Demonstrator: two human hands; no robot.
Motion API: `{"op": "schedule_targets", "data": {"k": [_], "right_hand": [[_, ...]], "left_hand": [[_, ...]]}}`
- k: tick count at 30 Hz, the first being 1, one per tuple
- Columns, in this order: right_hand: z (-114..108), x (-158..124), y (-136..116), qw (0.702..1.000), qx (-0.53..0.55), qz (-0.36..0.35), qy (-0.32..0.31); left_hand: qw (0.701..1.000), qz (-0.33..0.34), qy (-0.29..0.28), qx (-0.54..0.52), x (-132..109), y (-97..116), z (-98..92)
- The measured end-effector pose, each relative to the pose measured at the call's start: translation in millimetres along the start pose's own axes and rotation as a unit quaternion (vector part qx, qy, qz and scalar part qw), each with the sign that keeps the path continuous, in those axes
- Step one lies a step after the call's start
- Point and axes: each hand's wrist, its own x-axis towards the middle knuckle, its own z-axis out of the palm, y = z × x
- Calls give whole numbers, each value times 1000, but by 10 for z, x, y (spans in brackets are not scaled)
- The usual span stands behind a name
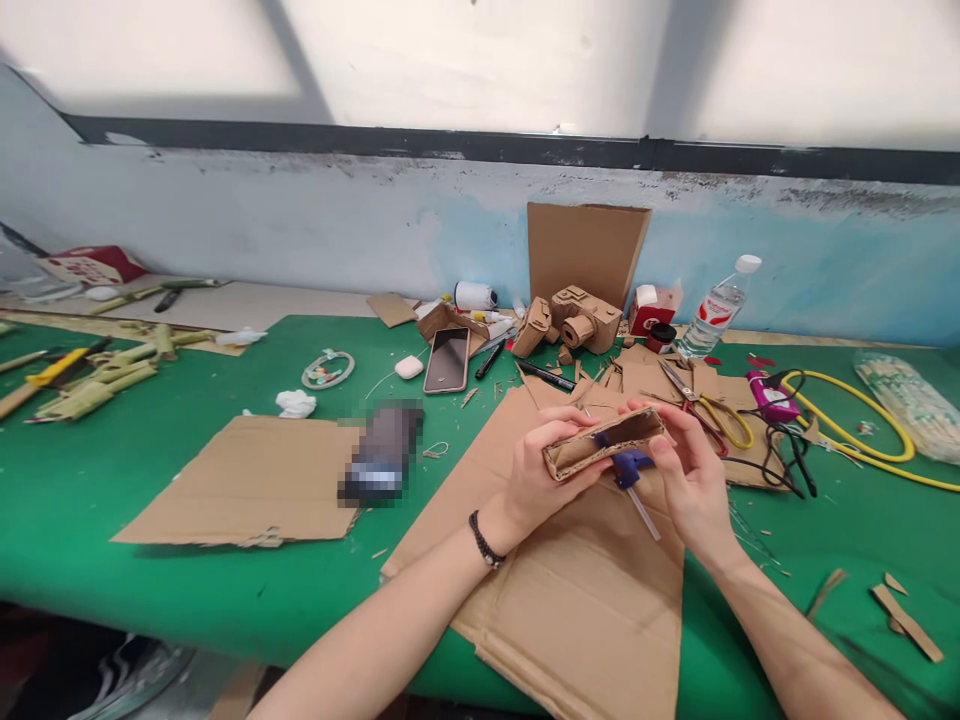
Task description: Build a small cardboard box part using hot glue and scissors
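Both of my hands hold up a small curved strip of corrugated cardboard (pixel 604 442) above a big flat cardboard sheet (pixel 577 590). My left hand (pixel 544 478) grips its left end with curled fingers. My right hand (pixel 686 472) pinches its right end. A blue-handled craft knife (pixel 631 472) sticks out just under the piece, between my hands, its blade pointing down; which hand holds it is hidden.
A cardboard model camera (pixel 585 318) stands at the back before an upright cardboard panel (pixel 585 250). Yellow-handled scissors (pixel 709 408), a pink glue gun (pixel 769 395), a yellow hose (pixel 862 425), a water bottle (pixel 716 312), a phone (pixel 448 360) and another cardboard sheet (pixel 255 480) lie on the green table (pixel 97 500).
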Motion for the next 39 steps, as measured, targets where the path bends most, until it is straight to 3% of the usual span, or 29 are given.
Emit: {"op": "schedule_targets", "data": {"k": [5,9,11,16,18,21,25,28,31,35,39], "right_hand": [[25,0,-17,1000,16,7,12],[22,24,-15,999,36,20,-6],[4,55,30,999,39,27,-13],[-62,124,200,997,65,40,3],[-83,133,216,997,64,45,10],[-91,129,143,998,42,33,18],[-40,106,-40,999,1,-2,-32],[10,103,-140,998,-5,-40,-56],[11,160,-247,999,-11,-24,-45],[-73,337,-486,988,-80,41,-128],[-115,512,-675,975,-143,35,-168]], "left_hand": [[999,-24,2,28,-39,21,1],[999,15,-35,11,-94,76,93],[998,26,-57,3,-107,88,156],[998,26,-49,-36,-52,50,174],[992,-11,-69,-109,-11,73,131],[956,-178,-94,-212,72,180,61],[923,-269,-167,-217,236,331,-29],[920,-301,-171,-185,380,406,-86],[919,-319,-174,-152,529,464,-127],[913,-327,-214,-113,667,516,-169],[924,-300,-235,-29,714,572,-186]]}}
